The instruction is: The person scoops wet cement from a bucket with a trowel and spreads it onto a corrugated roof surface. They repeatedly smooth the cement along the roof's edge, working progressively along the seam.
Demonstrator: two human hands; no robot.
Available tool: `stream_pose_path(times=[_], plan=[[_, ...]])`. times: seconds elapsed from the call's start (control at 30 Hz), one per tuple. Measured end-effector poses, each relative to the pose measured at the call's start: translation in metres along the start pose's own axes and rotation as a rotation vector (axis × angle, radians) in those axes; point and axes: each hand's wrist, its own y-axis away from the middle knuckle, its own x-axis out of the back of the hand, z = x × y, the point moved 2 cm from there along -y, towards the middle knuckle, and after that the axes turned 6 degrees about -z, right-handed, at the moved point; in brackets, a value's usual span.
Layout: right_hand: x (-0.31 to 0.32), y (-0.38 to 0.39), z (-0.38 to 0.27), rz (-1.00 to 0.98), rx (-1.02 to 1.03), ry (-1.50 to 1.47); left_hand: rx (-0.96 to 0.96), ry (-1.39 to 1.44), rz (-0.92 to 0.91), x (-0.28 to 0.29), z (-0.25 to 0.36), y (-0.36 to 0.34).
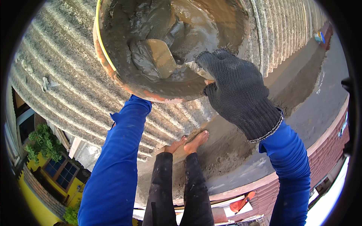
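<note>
A wide, orange-brown bucket (166, 98) with a yellow handle (101, 43) fills the top of the view. Wet grey mortar (128, 28) lies inside it. My right hand (237, 84), in a dark grey knitted glove, is closed round the handle of a trowel (161, 58) at the bucket's near right side. The trowel's blade rests in the mortar, its flat face partly coated. My left forearm (124, 139), in a blue sleeve, reaches up to the bucket's near left underside. The bucket hides my left hand and its fingers.
Corrugated roofing (64, 71) spreads left of and beneath the bucket, with more at upper right. My bare feet (196, 142) stand on a mortar-smeared concrete ledge (241, 169). Beyond its outer edge are red roof tiles (260, 196). A small blue container (319, 37) sits far right.
</note>
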Motion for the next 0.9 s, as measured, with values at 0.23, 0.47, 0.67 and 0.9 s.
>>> stream_pose_path(times=[0.23,0.47,0.67,0.9], plan=[[-0.019,0.041,0.004,-0.161,-0.298,-0.512,0.032,0.04,0.034,0.009,-0.01,0.005],[-0.061,0.073,-0.016,-0.13,-0.345,-1.092,0.058,0.031,0.065,0.024,-0.019,0.01],[-0.076,0.081,-0.02,0.105,-0.296,-1.088,0.044,-0.024,0.058,0.025,-0.023,0.01],[-0.099,0.131,-0.003,0.379,-0.368,-1.097,-0.097,-0.147,0.001,0.012,-0.021,-0.002]])
